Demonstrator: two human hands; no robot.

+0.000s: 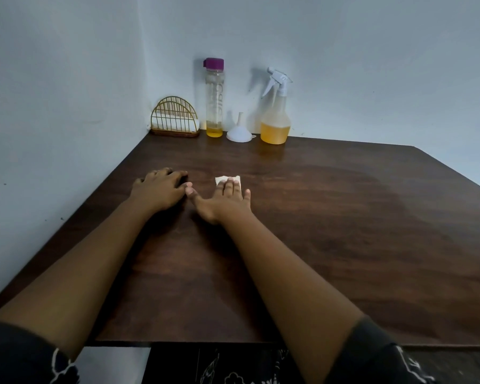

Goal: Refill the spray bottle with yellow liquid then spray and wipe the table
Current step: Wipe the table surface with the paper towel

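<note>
As my right hand presses the tissue under straight, spread fingers, I want even pressure and overlapping strokes; my left hand rests loosely curled on the tabletop, the spray bottle upright by the wall.

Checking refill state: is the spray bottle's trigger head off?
No, the white trigger head sits on top of the spray bottle.

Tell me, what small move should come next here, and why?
Probably slide the right hand sideways, dragging the tissue across the table. Its fingers press flat on the tissue, and the spray bottle stands at the back holding yellow liquid, so wiping seems the step left.
</note>
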